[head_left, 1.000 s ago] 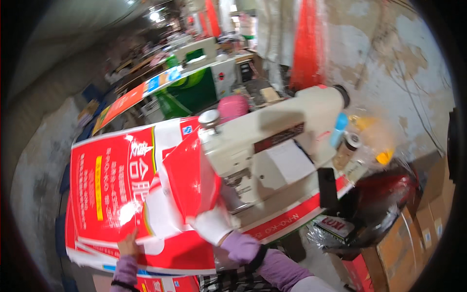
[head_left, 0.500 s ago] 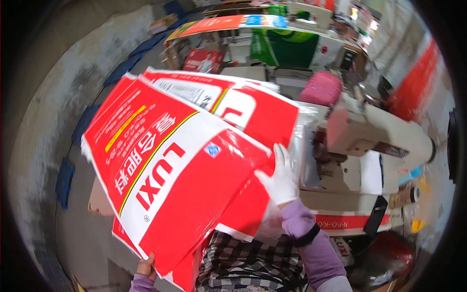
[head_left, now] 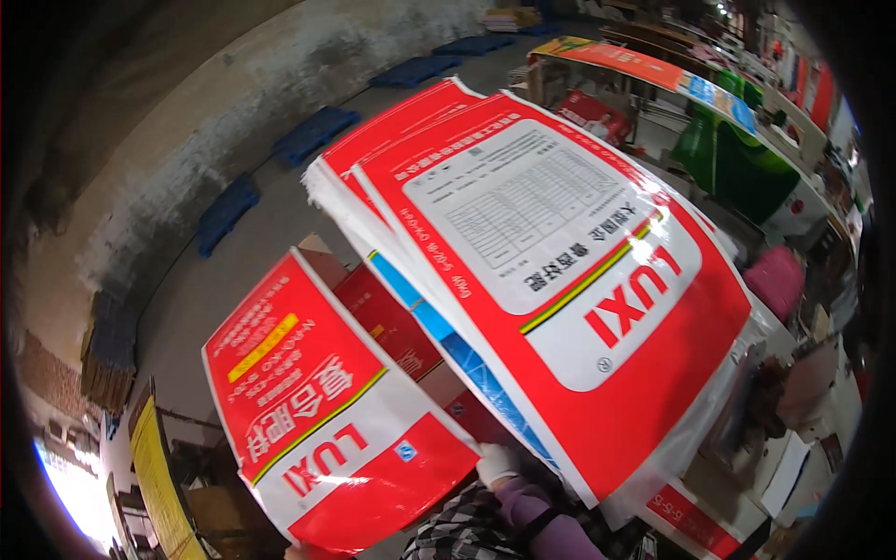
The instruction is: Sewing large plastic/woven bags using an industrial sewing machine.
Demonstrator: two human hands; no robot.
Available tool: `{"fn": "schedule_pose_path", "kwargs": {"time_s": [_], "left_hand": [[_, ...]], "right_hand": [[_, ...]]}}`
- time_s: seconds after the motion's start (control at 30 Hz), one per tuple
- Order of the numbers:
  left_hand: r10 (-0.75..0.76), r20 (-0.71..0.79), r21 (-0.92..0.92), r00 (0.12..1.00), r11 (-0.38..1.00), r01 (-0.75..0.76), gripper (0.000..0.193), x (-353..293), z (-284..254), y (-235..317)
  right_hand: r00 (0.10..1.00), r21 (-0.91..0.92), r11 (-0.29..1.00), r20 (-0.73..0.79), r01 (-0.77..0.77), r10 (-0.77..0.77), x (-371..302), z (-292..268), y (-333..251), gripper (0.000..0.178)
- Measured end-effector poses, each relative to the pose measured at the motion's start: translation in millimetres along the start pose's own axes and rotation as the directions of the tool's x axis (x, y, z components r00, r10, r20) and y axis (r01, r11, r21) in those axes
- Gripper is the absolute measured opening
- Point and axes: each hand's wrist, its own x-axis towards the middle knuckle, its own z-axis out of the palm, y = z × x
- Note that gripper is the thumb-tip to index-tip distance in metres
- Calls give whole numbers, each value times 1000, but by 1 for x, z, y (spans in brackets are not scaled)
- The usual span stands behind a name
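- Left hand (head_left: 297, 553), bare: mostly cropped; grip cannot be told.
- Right hand (head_left: 497, 464), white-gloved: pinching a glossy red-and-white plastic sack (head_left: 341, 408) by its right corner; even tension should keep it flat.
- Pile of red-and-white printed plastic sacks (head_left: 551, 289), right of that sack.

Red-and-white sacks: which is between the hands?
Left sack, yellow bar showing, its near end between left hand and right hand; the top stacked sack bears a grid.

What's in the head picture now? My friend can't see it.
A gloved right hand holds a corner of a red and white sack; the left hand, mostly cut off, is at its lower edge. More sacks are stacked alongside.
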Motion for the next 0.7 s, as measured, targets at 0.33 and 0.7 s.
{"fn": "schedule_pose_path", "kwargs": {"time_s": [0.33, 0.7], "left_hand": [[-52, -63, -361, 997, 932, 26, 54, 17, -42, 196], [343, -496, -242, 798, 828, -507, 37, 32, -115, 268]], "right_hand": [[965, 725, 678, -73, -122, 251, -18, -42, 41, 26], [956, 244, 959, -282, 147, -75, -110, -38, 114, 29]]}}
